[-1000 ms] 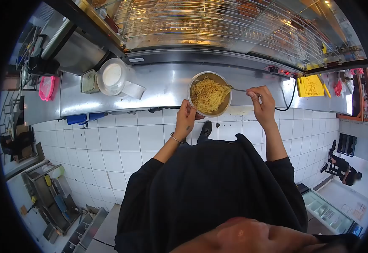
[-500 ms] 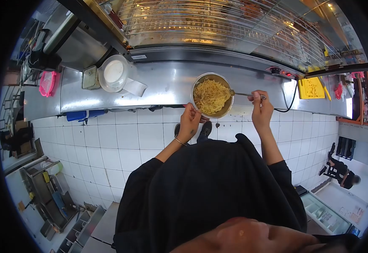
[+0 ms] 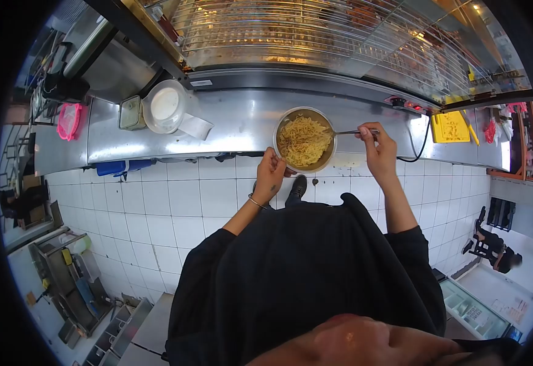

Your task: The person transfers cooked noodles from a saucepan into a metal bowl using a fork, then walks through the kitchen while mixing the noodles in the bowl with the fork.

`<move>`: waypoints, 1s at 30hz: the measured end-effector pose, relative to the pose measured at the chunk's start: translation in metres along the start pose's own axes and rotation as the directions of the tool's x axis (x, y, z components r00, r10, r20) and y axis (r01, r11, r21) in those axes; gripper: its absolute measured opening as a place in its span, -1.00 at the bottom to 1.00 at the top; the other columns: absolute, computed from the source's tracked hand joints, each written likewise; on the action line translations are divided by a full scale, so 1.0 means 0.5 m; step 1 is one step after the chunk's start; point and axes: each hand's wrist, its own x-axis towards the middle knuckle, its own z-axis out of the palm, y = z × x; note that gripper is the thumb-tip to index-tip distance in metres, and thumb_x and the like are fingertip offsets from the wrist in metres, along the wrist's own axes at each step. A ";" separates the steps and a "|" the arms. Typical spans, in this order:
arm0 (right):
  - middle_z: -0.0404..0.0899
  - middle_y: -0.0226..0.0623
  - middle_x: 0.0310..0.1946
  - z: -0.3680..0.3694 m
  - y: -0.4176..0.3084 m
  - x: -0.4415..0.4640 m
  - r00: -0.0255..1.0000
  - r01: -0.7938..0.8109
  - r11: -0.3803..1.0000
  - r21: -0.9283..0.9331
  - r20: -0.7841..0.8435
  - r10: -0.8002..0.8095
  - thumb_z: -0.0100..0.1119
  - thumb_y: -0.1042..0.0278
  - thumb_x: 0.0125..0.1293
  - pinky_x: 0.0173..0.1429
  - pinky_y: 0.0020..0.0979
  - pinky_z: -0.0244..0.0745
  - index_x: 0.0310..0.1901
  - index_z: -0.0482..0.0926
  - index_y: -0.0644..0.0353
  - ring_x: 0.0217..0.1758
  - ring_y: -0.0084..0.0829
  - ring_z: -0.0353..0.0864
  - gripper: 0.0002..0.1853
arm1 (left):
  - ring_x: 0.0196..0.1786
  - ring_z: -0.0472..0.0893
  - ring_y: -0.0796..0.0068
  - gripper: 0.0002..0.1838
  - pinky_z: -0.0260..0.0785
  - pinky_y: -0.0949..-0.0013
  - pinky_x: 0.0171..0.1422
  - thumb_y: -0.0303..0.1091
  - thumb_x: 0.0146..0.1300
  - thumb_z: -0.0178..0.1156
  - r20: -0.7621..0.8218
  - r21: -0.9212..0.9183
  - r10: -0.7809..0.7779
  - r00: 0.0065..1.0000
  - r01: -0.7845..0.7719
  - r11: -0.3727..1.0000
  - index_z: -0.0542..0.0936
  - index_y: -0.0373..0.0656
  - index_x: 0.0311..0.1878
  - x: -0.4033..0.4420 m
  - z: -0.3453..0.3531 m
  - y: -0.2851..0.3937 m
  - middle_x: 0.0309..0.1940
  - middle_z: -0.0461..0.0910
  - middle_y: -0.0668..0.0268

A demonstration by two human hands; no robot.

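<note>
A round metal bowl sits at the front edge of the steel counter with yellow noodles in it. My left hand grips the bowl's rim at its lower left, with some fingers hidden under it. To the right of the bowl, my right hand is closed on the handle of a metal utensil. The utensil's far end reaches into the noodles at the right side of the bowl; its tip is hidden.
Left on the counter stand a clear container with white contents, a small square container and a pink basket. A yellow tray is at the right. Behind is a glass case with wire racks. A person sits far right.
The bowl and my left hand have shifted slightly left since half a second ago. The noodles lie differently in the bowl, and the utensil has moved up a little in my right hand.
</note>
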 end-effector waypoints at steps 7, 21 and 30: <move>0.61 -0.23 -0.41 -0.064 -0.186 0.022 0.851 0.516 0.832 -0.204 0.231 -0.471 0.29 0.53 0.23 -0.30 -0.35 0.44 -0.24 0.60 0.28 -0.37 -0.26 0.58 -0.91 | -0.44 0.67 0.51 -0.84 0.57 0.52 -0.40 -0.48 0.42 0.01 -0.008 0.011 0.034 0.999 -0.034 0.999 0.23 -0.21 -0.27 0.006 -0.012 0.016 -0.52 0.44 0.34; 0.61 -0.19 -0.37 0.113 0.126 0.017 0.923 -0.374 0.764 0.525 0.130 0.362 0.04 0.20 0.50 -0.27 -0.41 0.67 -0.12 0.50 0.29 -0.34 -0.42 0.64 -0.73 | -0.57 0.44 0.62 -0.84 0.50 0.42 -0.47 -0.44 0.36 0.07 0.083 0.359 0.059 0.995 -0.086 0.929 0.28 -0.20 -0.26 0.038 -0.045 0.054 -0.62 0.32 0.35; 0.62 -0.21 -0.36 0.086 0.152 0.003 0.842 -0.540 0.618 0.571 0.370 0.393 -0.01 0.09 0.52 -0.26 -0.40 0.70 -0.12 0.47 0.24 -0.30 -0.44 0.67 -0.68 | -0.61 0.43 0.70 -0.82 0.44 0.48 -0.56 -0.43 0.42 0.03 -0.041 0.249 0.087 0.995 -0.075 0.966 0.28 -0.21 -0.31 0.054 -0.046 0.024 -0.64 0.36 0.40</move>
